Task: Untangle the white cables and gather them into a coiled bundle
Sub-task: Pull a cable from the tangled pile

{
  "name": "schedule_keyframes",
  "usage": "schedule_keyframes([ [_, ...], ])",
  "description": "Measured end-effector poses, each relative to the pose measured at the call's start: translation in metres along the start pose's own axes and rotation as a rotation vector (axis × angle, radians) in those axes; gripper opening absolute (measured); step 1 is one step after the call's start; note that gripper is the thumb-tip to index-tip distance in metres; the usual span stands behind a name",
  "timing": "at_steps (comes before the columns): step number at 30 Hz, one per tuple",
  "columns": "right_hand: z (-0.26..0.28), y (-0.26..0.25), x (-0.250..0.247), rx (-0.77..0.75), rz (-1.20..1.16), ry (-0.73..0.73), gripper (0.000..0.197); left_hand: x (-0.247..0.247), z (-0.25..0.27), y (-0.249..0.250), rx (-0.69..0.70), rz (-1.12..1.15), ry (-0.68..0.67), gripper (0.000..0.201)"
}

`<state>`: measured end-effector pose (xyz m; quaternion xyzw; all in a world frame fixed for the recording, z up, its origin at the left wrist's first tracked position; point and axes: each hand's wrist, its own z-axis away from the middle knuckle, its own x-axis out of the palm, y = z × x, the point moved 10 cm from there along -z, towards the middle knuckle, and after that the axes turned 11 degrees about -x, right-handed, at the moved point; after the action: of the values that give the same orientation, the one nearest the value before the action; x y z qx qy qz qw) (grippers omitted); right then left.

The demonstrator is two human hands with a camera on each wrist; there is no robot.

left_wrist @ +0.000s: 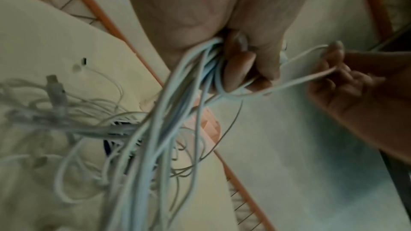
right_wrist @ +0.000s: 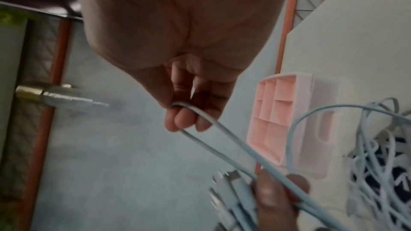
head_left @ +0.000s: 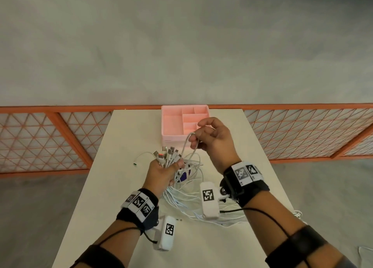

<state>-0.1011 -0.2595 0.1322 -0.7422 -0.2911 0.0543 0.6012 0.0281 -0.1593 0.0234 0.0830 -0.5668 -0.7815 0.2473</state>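
My left hand [head_left: 164,172] grips a bunch of white cables [head_left: 181,193] just below their plugs [head_left: 168,154], which fan out upward. The cords hang from that fist [left_wrist: 244,62] in a loose tangle [left_wrist: 138,147] down to the white table [head_left: 125,187]. My right hand [head_left: 210,138] is raised above and to the right, its curled fingers [right_wrist: 186,119] hooking a loop of one white cable [right_wrist: 222,138]. That loop [head_left: 188,144] runs back down to my left thumb [right_wrist: 273,198]. One cable end [head_left: 141,156] lies apart on the table to the left.
A pink tray [head_left: 171,124] with several compartments stands at the table's far edge, just behind my right hand. A dark blue item [head_left: 184,177] lies under the cable tangle. An orange mesh fence [head_left: 50,138] runs behind the table. Grey floor lies on both sides.
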Motion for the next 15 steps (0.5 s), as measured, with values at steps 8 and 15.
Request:
schedule_keyframes([
  [8,0.014,0.033,-0.017,0.103,0.965,-0.263,0.019,-0.006,-0.001,0.004,0.021,-0.028,0.079,0.013],
  [15,0.038,0.05,0.023,0.083,1.142,-0.609,0.027,0.0,-0.004,-0.001,0.04,-0.108,0.075,0.008],
])
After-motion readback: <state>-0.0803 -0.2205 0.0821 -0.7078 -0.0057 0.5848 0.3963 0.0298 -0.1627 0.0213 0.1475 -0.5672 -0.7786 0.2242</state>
